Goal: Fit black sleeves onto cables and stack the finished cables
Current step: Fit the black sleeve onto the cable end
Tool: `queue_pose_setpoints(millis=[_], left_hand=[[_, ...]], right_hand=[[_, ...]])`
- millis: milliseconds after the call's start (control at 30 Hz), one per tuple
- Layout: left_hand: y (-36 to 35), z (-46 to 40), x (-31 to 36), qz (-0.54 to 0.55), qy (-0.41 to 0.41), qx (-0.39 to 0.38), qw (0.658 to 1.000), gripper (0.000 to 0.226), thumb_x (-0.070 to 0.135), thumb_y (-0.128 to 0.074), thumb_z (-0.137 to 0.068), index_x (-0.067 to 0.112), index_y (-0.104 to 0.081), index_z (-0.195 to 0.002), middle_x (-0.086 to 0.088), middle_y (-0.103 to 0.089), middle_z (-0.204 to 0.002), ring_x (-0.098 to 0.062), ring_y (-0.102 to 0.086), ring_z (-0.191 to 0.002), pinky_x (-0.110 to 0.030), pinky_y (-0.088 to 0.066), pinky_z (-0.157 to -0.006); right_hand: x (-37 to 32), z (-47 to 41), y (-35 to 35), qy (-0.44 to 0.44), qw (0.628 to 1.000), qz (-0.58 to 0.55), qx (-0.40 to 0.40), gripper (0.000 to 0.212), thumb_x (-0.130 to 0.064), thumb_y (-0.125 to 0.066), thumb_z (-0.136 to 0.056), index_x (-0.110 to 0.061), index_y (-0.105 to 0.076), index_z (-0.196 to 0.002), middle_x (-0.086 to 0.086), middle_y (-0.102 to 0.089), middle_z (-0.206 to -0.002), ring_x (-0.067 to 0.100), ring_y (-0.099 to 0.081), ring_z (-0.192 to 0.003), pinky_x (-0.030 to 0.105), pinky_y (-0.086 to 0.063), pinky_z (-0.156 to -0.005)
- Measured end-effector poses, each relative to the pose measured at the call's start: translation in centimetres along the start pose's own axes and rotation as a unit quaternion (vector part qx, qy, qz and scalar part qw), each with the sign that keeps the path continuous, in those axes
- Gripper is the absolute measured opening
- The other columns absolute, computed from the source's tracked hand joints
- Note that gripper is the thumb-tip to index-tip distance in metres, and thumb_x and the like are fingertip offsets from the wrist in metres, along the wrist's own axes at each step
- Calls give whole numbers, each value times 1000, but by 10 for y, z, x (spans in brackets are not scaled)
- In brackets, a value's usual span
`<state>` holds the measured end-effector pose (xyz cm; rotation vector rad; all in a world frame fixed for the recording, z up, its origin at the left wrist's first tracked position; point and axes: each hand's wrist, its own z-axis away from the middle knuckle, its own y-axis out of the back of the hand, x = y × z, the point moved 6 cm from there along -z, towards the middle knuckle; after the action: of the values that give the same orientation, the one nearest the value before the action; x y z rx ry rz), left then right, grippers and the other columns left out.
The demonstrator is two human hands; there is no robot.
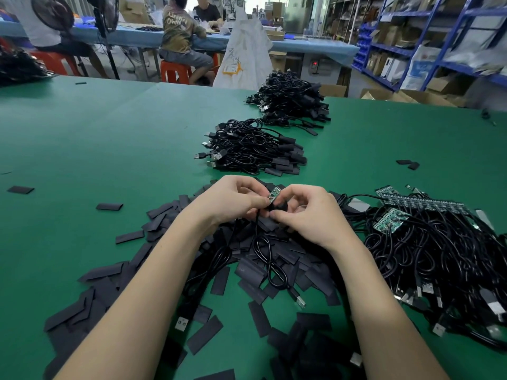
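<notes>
Both hands meet above the sleeve pile. Left hand [233,200] pinches the cable's little green board [273,195]; right hand [307,212] pinches a black sleeve [277,206]. Best keep the sleeve mouth open and slide straight.

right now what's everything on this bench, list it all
table: one, green, under everything
loose sleeves: many, black, flat, scattered near the person
sleeved cable stacks: two, black, far centre, second behind
unsleeved cables: one heap, black with green boards, right
held cable: one, black, board end up between both hands
held sleeve: one, black, at the board's base
left hand: grip on held cable
right hand: grip on held sleeve
</notes>
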<state>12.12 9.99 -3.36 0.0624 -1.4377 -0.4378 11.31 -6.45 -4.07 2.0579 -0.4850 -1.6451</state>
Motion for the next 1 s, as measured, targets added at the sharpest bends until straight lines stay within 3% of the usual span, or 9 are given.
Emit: queue_pose_setpoints(millis=[100, 233, 300, 467, 567, 700, 933, 1000], left_hand=[[-1, -1, 0, 3, -4, 5, 1000, 4, 8, -71, -91, 12, -70, -91, -3, -69, -71, -13, -53, -59, -16, -47, -57], [-1, -3, -1, -1, -8, 17, 1000, 5, 8, -72, -90, 12, -71, -90, 3, -60, -68, -12, -53, -60, -17, -49, -62], [-1, -2, -1, -1, -14, 21, 1000, 5, 7, -71, -91, 11, -70, -91, -1, -61, -70, -12, -53, -58, -16, -47, -58], [0, -4, -1, 21, -15, 14, 1000, 5, 7, -69, -92, 11, -70, -93, -6, -72, -72, -11, -53, -56, -16, -48, -57], [-2, -5, 0, 25, -20, 4, 999, 5, 9, -71, -92, 14, -71, -92, -4, -68, -71, -11, -51, -57, -16, -46, -56], [-7, -6, 1, 33, -29, -8, 999, 6, 10, -72, -91, 17, -72, -90, -5, -65, -73, -9, -49, -55, -16, -45, -56], [-8, -5, 2, 63, -31, -19, 997, 6, 8, -72, -90, 13, -72, -93, -6, -66, -74, -21, -49, -73, -20, -44, -63], [-9, -4, 2, 86, -28, -27, 996, 7, 5, -71, -90, 11, -72, -94, -6, -65, -72, -20, -50, -70, -18, -45, -61]], right_hand=[[3, 1, 0, -23, 999, -33, -11, 19, -25, -91, -72, -25, -72, -78, -8, -63, -56, 6, -62, -50, 14, -48, -57], [8, 1, -3, -57, 992, -104, -51, 18, -13, -89, -75, -20, -75, -83, 1, -76, -72, 18, -72, -65, 36, -62, -72], [9, 0, -2, -55, 994, -93, -29, 16, -11, -86, -77, -21, -76, -84, 1, -76, -73, 17, -71, -63, 40, -64, -75], [8, 1, 16, -32, 991, -114, 61, 10, -25, -81, -83, -29, -80, -92, -6, -77, -85, 13, -71, -65, 35, -63, -69], [7, 1, 20, -49, 967, -236, 78, 8, -18, -73, -93, -23, -78, -98, 2, -79, -98, 21, -77, -80, 28, -61, -67], [3, 1, 14, -60, 934, -346, 60, 14, -15, -63, -100, -16, -73, -109, 4, -79, -99, 18, -76, -81, 24, -60, -71], [-3, 1, 11, -37, 910, -410, 40, 29, -9, -78, -85, -22, -77, -111, 4, -78, -92, 15, -74, -87, 22, -59, -78], [-3, 1, 12, -35, 905, -422, 39, 35, -14, -81, -78, -23, -77, -111, 5, -78, -92, 15, -74, -86, 21, -58, -78]])
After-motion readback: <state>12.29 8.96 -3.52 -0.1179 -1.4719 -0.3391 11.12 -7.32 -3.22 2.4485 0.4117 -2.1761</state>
